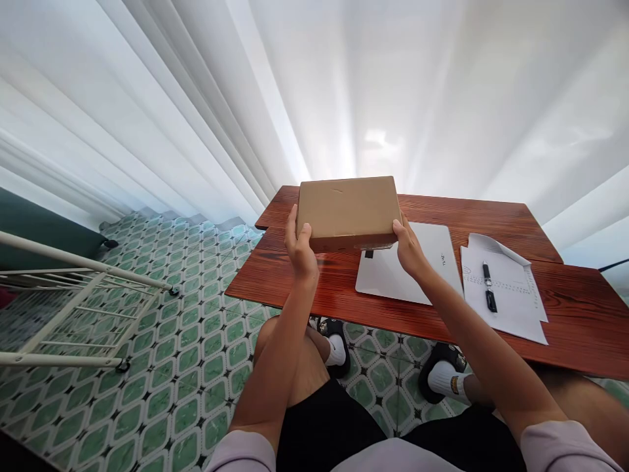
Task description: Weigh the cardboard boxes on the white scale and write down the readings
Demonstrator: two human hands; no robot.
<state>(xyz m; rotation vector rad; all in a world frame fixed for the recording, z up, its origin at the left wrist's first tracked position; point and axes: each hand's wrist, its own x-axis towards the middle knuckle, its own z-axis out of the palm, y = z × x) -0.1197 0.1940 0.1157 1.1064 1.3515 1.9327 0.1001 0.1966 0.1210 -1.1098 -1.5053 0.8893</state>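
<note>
— What are the hands doing?

— The left hand [299, 248] grips the left end of a cardboard box [348, 211], thumb on top and fingers wrapped underneath. The right hand [409, 249] clasps the right end the same way. The box is held closed and level, just above the near half of the table [304, 288].

— What lies around it?

— Directly under the box's right part sits a flat white device [393, 275], partly hidden by the box and the right wrist. Further right, well apart from the hands, lie white printed sheets [511, 295] with a black pen [489, 288] on top. Behind the table hangs a white curtain [196, 98]. On the left stands a white metal rack [73, 301] on the floor [187, 367].

— And surfaces, shapes?

— The box is plain brown card, rectangular, shallow, with a matte lid. The table is reddish-brown wood with a marked grain and a slight gloss. The device is smooth with rounded corners. The floor is tiled in a repeating green and white pattern. The curtain falls in soft, long folds.
</note>
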